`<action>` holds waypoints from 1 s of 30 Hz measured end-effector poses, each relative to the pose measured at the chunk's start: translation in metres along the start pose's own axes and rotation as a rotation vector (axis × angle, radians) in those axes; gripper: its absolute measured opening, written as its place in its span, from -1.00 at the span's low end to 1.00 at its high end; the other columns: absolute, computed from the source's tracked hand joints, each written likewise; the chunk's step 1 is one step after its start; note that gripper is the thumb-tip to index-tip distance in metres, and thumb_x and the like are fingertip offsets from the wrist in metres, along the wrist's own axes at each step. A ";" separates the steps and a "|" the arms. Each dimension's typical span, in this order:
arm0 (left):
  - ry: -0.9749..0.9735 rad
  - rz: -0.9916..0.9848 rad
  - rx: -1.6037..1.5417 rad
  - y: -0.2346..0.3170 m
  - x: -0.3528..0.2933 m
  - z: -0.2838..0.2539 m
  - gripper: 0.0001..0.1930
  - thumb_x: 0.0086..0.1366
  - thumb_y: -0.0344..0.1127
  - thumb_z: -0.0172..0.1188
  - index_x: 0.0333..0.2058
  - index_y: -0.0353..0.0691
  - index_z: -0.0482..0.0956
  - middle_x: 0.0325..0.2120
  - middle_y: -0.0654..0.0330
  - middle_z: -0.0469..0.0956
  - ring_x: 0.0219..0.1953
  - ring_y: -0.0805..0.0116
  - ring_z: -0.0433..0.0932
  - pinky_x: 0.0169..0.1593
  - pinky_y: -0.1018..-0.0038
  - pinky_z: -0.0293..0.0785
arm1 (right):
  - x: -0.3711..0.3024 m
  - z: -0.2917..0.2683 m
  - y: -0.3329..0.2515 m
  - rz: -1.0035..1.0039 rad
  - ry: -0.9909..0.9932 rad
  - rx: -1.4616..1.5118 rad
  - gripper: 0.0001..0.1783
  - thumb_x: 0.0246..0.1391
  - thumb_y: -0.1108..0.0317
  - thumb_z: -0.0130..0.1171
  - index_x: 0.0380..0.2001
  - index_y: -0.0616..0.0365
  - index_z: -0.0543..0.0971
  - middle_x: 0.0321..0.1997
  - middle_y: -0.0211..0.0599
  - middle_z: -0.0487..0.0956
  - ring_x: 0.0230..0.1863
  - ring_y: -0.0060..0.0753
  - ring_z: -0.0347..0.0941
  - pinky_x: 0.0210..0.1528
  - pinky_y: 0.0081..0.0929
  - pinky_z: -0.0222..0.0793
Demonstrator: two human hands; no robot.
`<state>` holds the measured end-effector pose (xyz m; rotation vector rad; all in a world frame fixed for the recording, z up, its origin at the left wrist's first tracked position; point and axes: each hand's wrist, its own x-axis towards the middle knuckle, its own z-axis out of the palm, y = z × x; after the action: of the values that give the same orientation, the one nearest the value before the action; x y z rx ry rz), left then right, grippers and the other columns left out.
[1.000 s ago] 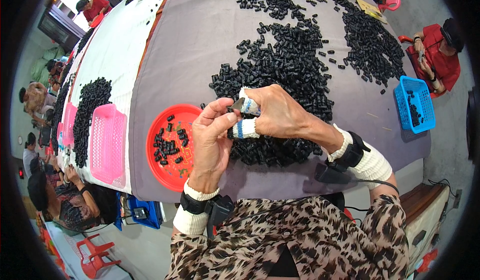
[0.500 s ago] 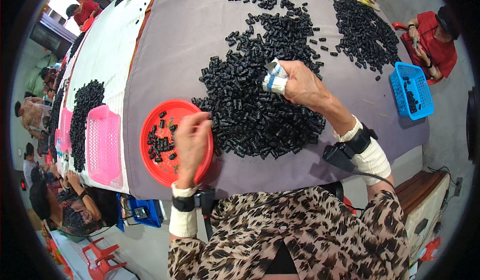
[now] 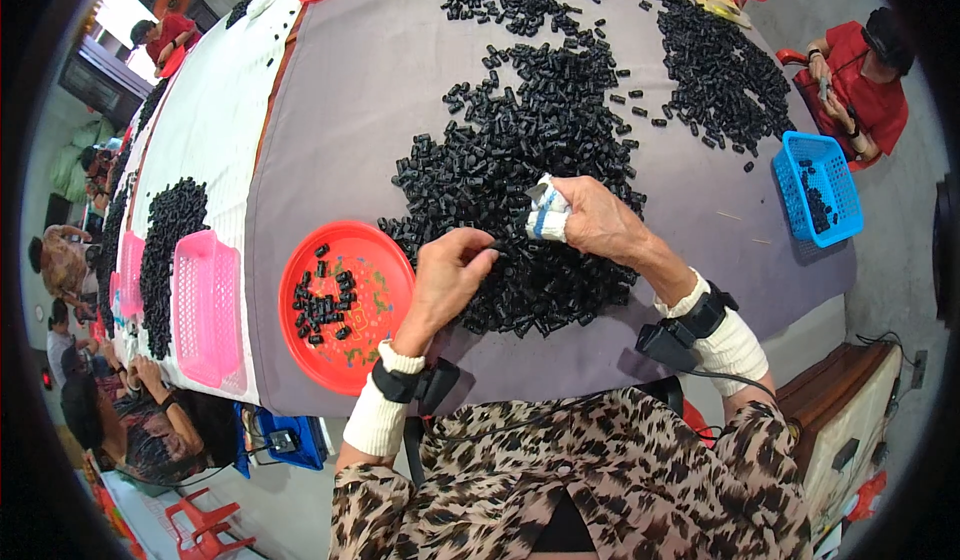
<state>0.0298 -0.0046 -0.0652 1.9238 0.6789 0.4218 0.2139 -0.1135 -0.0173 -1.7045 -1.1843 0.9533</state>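
A heap of small black cylindrical plastic parts spreads over the grey tablecloth in front of me. Over the heap's near left side is my left hand, its thumb and fingertips pinched together; what lies between them cannot be told from the black parts behind. My right hand, a little higher and to the right, is closed around a white cloth with blue stripes. Anything inside the cloth is hidden. Left of my left hand sits a round red tray with several black parts lying in it.
A blue basket holding some black parts stands at the table's right edge, near a person in red. To the left, a pink basket rests on a white cloth beside another black heap. More black parts lie farther off.
My left hand has moved right from above the red tray to the heap, its fingers now pinched. The right hand, still around the striped cloth, sits slightly lower, and the view has shifted a little.
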 end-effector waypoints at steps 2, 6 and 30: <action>0.034 -0.076 -0.316 0.012 -0.003 -0.015 -0.88 0.11 -0.48 0.16 -0.34 -0.33 0.49 -0.52 0.28 0.54 -0.47 0.59 0.49 -0.39 0.66 0.41 | 0.002 0.004 -0.013 -0.070 -0.005 0.009 -0.79 -0.10 0.31 0.17 -0.55 0.22 0.42 -0.66 -0.47 0.39 -0.60 -0.66 0.19 -0.55 -0.55 0.15; 0.104 -0.035 -0.602 0.056 -0.009 -0.035 -0.89 0.15 -0.48 0.14 -0.32 -0.32 0.47 -0.49 0.27 0.54 -0.46 0.60 0.49 -0.36 0.67 0.43 | 0.003 0.014 -0.047 -0.115 0.023 0.150 -0.81 -0.06 0.35 0.21 -0.42 0.20 0.45 -0.56 -0.58 0.41 -0.53 -0.76 0.21 -0.50 -0.67 0.20; 0.023 0.025 -1.124 0.079 -0.014 -0.074 -0.79 0.20 -0.43 0.09 -0.18 -0.31 0.43 -0.45 0.20 0.50 -0.49 0.49 0.50 -0.40 0.58 0.46 | 0.024 0.021 -0.111 -0.322 -0.071 0.122 -0.70 -0.07 0.41 0.18 -0.20 0.19 0.48 -0.57 -0.56 0.44 -0.55 -0.77 0.27 -0.52 -0.70 0.21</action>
<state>-0.0017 0.0125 0.0381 0.8582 0.2968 0.6589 0.1654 -0.0626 0.0745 -1.3435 -1.3688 0.8723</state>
